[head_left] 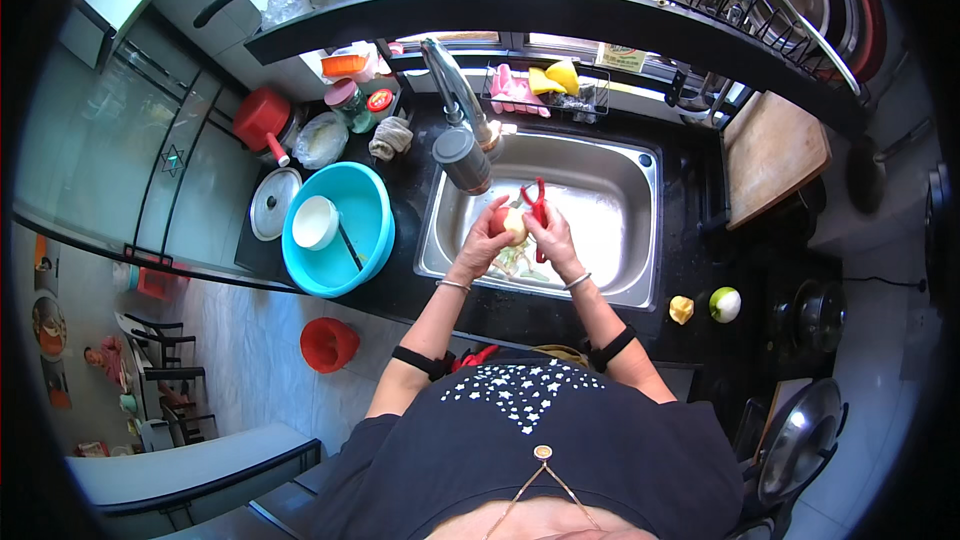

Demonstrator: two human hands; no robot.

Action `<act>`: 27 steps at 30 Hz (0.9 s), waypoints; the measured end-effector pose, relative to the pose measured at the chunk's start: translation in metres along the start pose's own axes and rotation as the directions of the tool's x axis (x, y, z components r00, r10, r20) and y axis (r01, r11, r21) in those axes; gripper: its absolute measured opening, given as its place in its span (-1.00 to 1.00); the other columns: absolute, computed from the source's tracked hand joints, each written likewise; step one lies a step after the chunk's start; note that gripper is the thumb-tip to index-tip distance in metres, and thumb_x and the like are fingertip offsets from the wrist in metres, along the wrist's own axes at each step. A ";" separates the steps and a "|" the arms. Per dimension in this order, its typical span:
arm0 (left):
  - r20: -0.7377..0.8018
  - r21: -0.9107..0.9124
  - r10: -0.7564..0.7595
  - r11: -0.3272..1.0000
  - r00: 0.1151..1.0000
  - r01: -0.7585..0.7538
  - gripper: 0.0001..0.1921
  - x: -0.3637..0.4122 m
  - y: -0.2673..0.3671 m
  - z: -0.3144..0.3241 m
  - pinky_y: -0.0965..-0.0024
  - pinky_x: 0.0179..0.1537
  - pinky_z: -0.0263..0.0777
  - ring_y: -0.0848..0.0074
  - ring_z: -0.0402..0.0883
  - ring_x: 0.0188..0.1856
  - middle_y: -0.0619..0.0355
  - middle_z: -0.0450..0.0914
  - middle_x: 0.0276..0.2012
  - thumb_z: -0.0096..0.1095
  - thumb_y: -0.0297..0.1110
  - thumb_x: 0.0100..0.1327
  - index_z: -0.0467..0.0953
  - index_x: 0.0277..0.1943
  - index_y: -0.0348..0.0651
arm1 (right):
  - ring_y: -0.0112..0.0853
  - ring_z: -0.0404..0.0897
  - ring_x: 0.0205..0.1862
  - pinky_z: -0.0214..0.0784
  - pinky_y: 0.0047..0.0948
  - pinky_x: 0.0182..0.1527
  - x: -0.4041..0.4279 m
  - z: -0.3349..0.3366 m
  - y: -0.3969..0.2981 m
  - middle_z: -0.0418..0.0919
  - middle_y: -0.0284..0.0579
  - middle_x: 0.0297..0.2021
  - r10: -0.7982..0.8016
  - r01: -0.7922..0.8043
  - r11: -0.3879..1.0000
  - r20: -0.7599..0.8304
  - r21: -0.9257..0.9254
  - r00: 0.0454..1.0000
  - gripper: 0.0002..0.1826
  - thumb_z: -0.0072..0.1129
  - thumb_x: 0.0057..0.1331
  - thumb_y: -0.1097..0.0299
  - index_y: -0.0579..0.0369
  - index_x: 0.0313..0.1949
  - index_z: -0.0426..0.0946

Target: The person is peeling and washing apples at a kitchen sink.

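Note:
Over the stainless steel sink point(622, 187), my left hand point(482, 238) holds a round, partly peeled red-skinned fruit point(513, 226), perhaps an apple; pale flesh shows on its right side. My right hand point(553, 238) grips a red peeler point(534, 199), its forked head pointing up and away from me beside the fruit. Below the hands, peelings point(513, 262) lie on the sink bottom. Right of the sink, a small yellowish peeled piece point(681, 310) and a partly peeled green-skinned fruit point(725, 304) rest on the black counter.
A chrome faucet point(454, 82) with a grey filter point(461, 159) reaches over the sink's left part. A turquoise basin point(382, 240) holding a white bowl point(315, 223) stands left. A wooden cutting board point(776, 154) leans at right; a dish rack shelf point(525, 4) spans above. Far left, a person point(109, 360) is near a table.

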State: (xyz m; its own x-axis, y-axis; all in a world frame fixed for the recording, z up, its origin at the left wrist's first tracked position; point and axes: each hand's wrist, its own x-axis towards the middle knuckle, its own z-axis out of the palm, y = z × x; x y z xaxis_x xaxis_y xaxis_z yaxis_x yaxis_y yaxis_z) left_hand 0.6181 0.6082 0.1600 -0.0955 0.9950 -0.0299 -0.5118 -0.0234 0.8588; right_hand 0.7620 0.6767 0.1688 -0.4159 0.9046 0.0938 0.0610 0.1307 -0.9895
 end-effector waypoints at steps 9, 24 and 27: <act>-0.275 -0.365 -0.212 0.926 0.938 0.102 -0.52 0.003 -0.008 -0.021 0.37 -0.29 0.43 0.50 0.50 -0.18 0.26 0.48 -0.19 0.16 0.10 0.13 0.34 0.01 0.02 | -0.07 0.45 -0.10 0.31 -0.20 -0.06 -0.003 -0.032 0.019 0.40 0.14 -0.10 0.133 -0.038 0.838 0.137 -0.545 0.982 -0.25 0.12 0.14 0.25 0.18 0.25 -0.03; -0.518 -0.302 -0.080 0.949 0.852 -0.095 -0.57 0.029 -0.027 -0.023 0.37 -0.30 0.44 0.50 0.52 -0.30 0.28 0.49 -0.33 0.34 0.03 -0.01 0.37 -0.15 0.06 | 0.10 0.50 -0.37 0.32 -0.09 -0.35 -0.055 0.026 -0.021 0.48 0.28 -0.40 -0.021 0.036 0.957 0.057 -0.287 0.998 -0.48 -0.13 0.28 0.33 0.32 0.17 0.06; -0.516 -0.284 -0.055 0.952 0.855 -0.110 -0.60 0.033 -0.029 -0.009 0.40 -0.36 0.44 0.53 0.52 -0.33 0.29 0.49 -0.34 0.32 0.03 0.02 0.38 -0.18 0.05 | 0.06 0.51 -0.30 0.34 -0.16 -0.35 -0.029 0.023 -0.014 0.45 0.33 -0.33 -0.083 0.091 0.944 0.037 -0.316 0.996 -0.50 -0.10 0.27 0.35 0.33 0.15 0.13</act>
State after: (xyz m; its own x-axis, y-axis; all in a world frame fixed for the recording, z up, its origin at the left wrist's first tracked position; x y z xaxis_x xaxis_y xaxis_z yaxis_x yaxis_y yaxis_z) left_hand 0.6224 0.6404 0.1300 -0.4942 0.8014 -0.3370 -0.7197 -0.1598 0.6756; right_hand 0.7525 0.6389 0.1776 -0.4531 0.8748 0.1716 0.3065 0.3337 -0.8915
